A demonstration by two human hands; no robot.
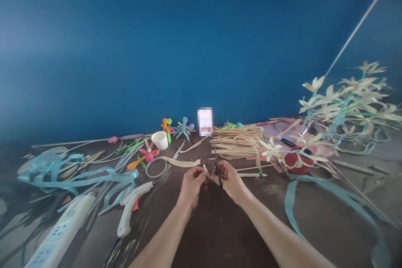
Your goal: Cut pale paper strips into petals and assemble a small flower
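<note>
Near the middle of the dark table, my left hand (192,186) pinches a small pale strip (206,170) between thumb and fingers. Close on its right, my right hand (230,181) is closed around dark scissors (219,171), with the blades pointing away from me. Beyond my hands lies a longer cream strip (185,162), slightly curled. A stack of tan, dried-looking strips (237,140) rests behind my right hand. A thin pale stick (251,175) with a green mark lies just beyond my right wrist.
Left of my arms are a white glue gun (128,211), a power strip (61,232), light-blue ribbon (53,171), thin wires (138,226), a tape roll (156,168) and a white cup (160,140). Pale strip flowers (348,100) stand right, near blue ribbon (333,190). A blue wall (188,42) rises behind.
</note>
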